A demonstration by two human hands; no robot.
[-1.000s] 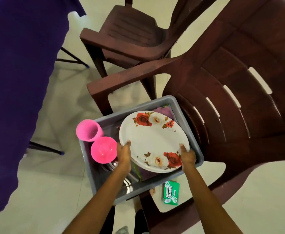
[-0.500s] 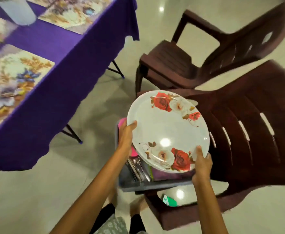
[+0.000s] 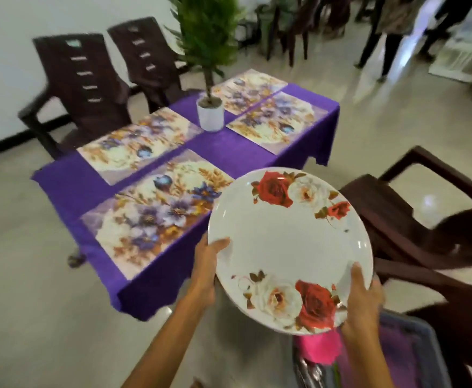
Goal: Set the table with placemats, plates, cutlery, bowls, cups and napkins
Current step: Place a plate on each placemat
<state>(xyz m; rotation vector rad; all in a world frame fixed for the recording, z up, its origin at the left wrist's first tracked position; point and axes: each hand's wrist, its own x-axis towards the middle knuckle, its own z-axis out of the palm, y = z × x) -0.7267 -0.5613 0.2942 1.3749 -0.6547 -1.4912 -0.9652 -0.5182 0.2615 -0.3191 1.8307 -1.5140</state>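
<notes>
Holding the plate (image 3: 288, 247) by its rim takes both hands in the head view, the only view there is. The left hand (image 3: 208, 264) grasps the left edge, thumb on top and fingers hidden under. The right hand (image 3: 364, 295) grasps the near right edge the same way, thumb lying on the white face beside the red rose. The plate is up in the air, tipped a little toward the person, and it touches nothing but the hands. It may be more than one plate stacked (the blur hides the edge).

Now the part that matters. The table (image 3: 229, 155) with the purple cloth lies ahead and to the left of the plate. The nearest placemat (image 3: 156, 211) is just past the plate's left rim, so the left hand is the closer one to it. That mat's long side runs away from the person, up and to the right. Three more placemats lie farther off, and a white pot (image 3: 210, 116) with a green plant stands between them.

None of the mats has a plate yet, so I think the plate should go forward and left, then down flat onto the near mat.

Low on the right, a grey tub (image 3: 425, 345) sits on a brown chair (image 3: 425, 219), with something pink and some cutlery inside.
</notes>
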